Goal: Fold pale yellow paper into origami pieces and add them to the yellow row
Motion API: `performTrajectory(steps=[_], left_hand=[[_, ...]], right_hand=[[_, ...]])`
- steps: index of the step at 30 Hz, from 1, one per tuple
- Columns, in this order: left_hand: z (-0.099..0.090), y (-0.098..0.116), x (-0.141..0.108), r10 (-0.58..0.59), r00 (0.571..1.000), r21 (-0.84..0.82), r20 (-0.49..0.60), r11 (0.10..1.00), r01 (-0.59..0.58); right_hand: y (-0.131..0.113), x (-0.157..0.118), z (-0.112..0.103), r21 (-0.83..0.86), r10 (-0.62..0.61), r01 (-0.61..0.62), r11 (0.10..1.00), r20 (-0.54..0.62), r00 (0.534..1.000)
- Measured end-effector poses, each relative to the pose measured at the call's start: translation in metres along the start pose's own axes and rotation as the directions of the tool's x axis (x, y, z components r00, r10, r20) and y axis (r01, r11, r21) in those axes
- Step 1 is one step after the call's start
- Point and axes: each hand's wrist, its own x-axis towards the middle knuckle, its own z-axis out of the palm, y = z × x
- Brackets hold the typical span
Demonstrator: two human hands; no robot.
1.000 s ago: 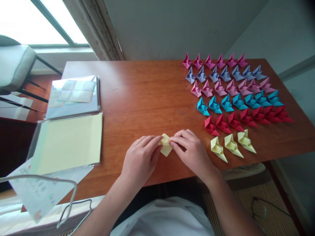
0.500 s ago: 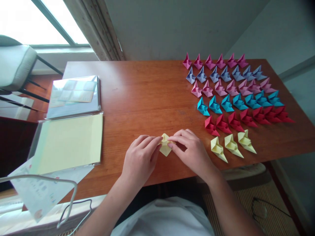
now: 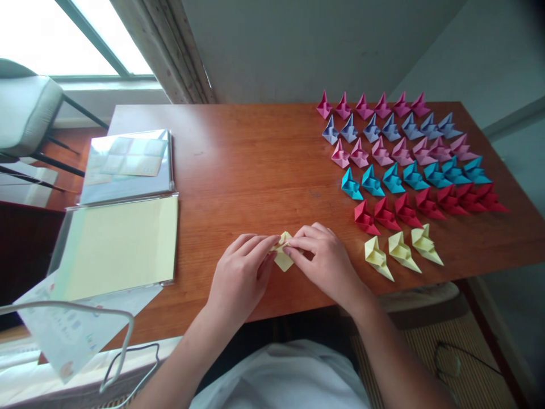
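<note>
At the near side of a wooden table (image 3: 238,165), the left hand (image 3: 240,272) and right hand (image 3: 321,250) each pinch a small, partly folded yellow paper (image 3: 284,261) between thumb and fingertips, one at either side. The step looks like shaping a fold; the next move seems to call for light, even pressure. Three yellow folded pieces (image 3: 399,251) sit to the right. Marks on a white sheet (image 3: 85,335), lower left, are too small to read; no brand is legible.

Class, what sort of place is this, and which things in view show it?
Probably a room in a home: there is a wooden table, a window curtain and a padded chair.
</note>
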Motion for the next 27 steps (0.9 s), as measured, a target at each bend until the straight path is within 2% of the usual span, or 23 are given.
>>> performTrajectory(steps=[7, 17, 23, 27], left_hand=[[-0.011, 0.001, 0.003, -0.117, 0.992, 0.067, 0.047, 0.991, 0.114], [-0.012, -0.003, 0.009, -0.193, 0.968, 0.166, 0.159, 0.972, 0.166], [-0.013, -0.001, 0.01, -0.138, 0.975, 0.157, 0.174, 0.981, 0.111], [-0.008, 0.003, 0.01, -0.043, 0.995, 0.039, 0.087, 0.998, 0.04]], right_hand=[[0.0, -0.001, 0.0, -0.011, 0.029, -0.029, 1.0, 0.003, 1.0], [-0.001, -0.001, 0.002, -0.037, 0.03, -0.03, 0.999, -0.002, 1.0], [-0.002, 0.002, 0.002, -0.045, 0.04, -0.04, 0.998, -0.002, 0.999], [-0.004, 0.003, 0.0, -0.048, 0.04, -0.039, 0.998, 0.012, 0.999]])
